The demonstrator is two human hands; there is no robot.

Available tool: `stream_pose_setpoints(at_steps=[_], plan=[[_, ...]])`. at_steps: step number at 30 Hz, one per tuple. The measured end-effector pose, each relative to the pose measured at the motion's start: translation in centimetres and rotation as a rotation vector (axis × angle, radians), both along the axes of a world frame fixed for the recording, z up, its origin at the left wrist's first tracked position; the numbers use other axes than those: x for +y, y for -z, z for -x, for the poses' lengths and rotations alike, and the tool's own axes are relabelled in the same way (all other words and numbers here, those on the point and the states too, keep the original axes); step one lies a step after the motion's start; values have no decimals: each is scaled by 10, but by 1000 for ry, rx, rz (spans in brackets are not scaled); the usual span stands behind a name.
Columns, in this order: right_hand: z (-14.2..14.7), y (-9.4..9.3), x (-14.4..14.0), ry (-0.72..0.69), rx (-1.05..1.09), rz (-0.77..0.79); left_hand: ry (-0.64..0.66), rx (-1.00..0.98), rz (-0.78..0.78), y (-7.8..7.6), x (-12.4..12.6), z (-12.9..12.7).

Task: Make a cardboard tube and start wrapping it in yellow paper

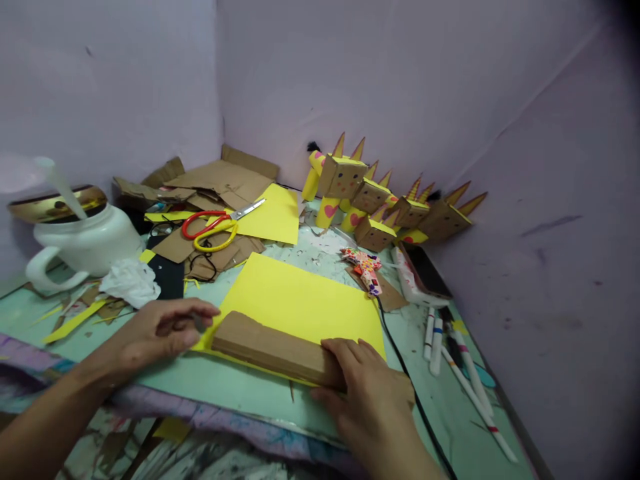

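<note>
A long brown cardboard strip lies along the near edge of a yellow paper sheet. My right hand grips the strip near its right end, fingers over the top and thumb on the near side. Beside the sheet's left corner is my left hand, its fingers half bent and apart from the thumb, with nothing clear between them. Whether its fingertips touch the paper is hard to tell. Beyond the sheet, a flower-patterned glue gun rests on a cardboard scrap.
Scissors with red and yellow handles lie on paper and cardboard scraps. A white mug-shaped pot stands left, crumpled tissue beside it. Several horned cardboard figures line the back. Markers and a black cord lie right.
</note>
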State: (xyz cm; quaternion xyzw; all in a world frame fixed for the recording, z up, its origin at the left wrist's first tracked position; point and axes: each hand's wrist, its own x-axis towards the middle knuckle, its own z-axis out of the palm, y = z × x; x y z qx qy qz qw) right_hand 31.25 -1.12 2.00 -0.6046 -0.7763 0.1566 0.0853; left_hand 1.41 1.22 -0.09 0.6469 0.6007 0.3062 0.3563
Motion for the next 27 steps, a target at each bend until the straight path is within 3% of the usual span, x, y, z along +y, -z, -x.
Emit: stream_pose_setpoints(at_steps=[2, 4, 7, 11, 14, 19, 27], plan=[[1, 0, -1, -5, 21, 8, -81, 68, -24, -26, 11, -6], [2, -1, -2, -8, 29, 13, 22, 331, -215, -52, 33, -25], [2, -1, -2, -2, 46, 18, 221, 456, -272, -71, 78, -75], [2, -1, -1, 7, 85, 48, 540, 663, -245, -56, 129, -142], [2, -2, 0, 8, 113, 63, 660, 814, -195, -37, 148, -168], [2, -6, -4, -19, 151, 69, 712, 931, -114, -25, 157, -168], [12, -12, -3, -135, 108, 106, 648, 957, -125, -30, 154, -146]])
